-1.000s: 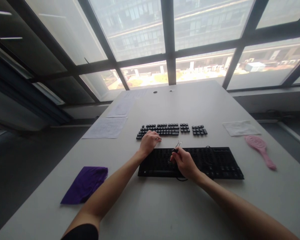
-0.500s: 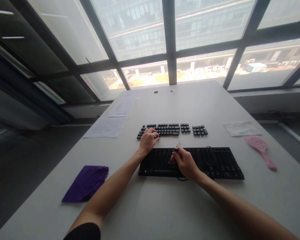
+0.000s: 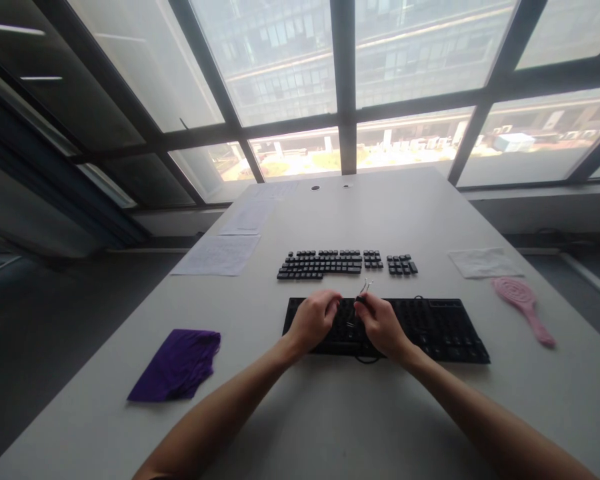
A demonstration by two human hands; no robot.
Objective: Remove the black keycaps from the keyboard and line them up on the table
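A black keyboard (image 3: 440, 330) lies across the table in front of me, its left and middle parts partly covered by my hands. My right hand (image 3: 383, 327) is closed around a keycap puller (image 3: 367, 285), whose thin wire prongs stick up past the fingers. Over the left half of the keyboard, my left hand (image 3: 314, 319) has its fingers pinched together; whatever may be between them is hidden. Behind the keyboard, loose black keycaps (image 3: 340, 261) stand in rows, grouped like a keyboard layout.
A folded purple cloth (image 3: 177, 367) lies at the left. To the right are a pink hairbrush (image 3: 523, 307) and a white cloth or wipe (image 3: 485, 263). Printed sheets (image 3: 217, 255) line the white table's (image 3: 380, 213) left edge, with large windows beyond.
My left hand has drawn back from the front row of keycaps to the keyboard, close to my right hand. The right hand still holds the puller, and the view has shifted slightly.
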